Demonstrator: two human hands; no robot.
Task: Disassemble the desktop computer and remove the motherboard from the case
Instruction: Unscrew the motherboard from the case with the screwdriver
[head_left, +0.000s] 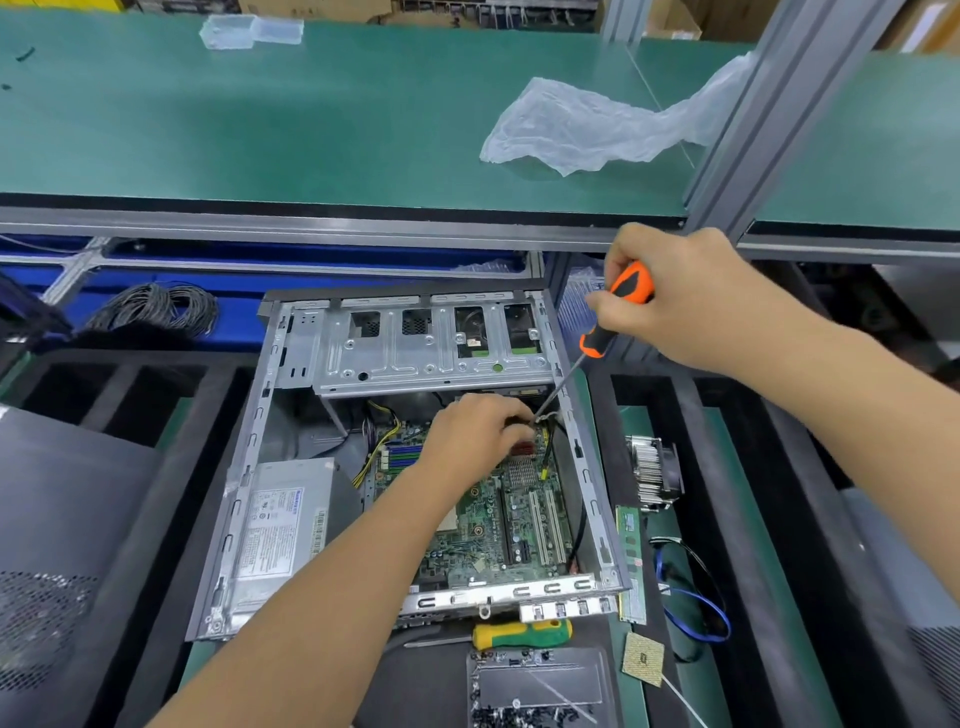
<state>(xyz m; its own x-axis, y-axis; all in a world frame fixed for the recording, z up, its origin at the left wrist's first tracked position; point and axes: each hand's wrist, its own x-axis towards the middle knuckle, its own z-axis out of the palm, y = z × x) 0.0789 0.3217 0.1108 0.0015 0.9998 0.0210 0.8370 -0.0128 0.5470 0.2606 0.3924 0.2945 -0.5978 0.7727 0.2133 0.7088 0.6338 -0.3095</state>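
Note:
An open grey desktop case (244, 467) lies flat on the bench. The green motherboard (483, 514) sits inside it at the right, and a silver power supply (280, 519) at the left. My right hand (685, 301) grips an orange and black screwdriver (618, 312); its shaft slants down into the case toward the board's far right corner. My left hand (478, 431) rests over that far part of the board, fingers curled at the screwdriver tip, where small wires show. What those fingers hold is hidden.
A drive cage (431, 348) spans the case's far end. A heatsink with fan (654, 478), a RAM stick (631, 566), a blue cable (696, 608) and a CPU (643, 657) lie right of the case. A green and yellow screwdriver (519, 634) and a screw tray (535, 686) lie in front. A plastic bag (587, 124) lies on the upper shelf.

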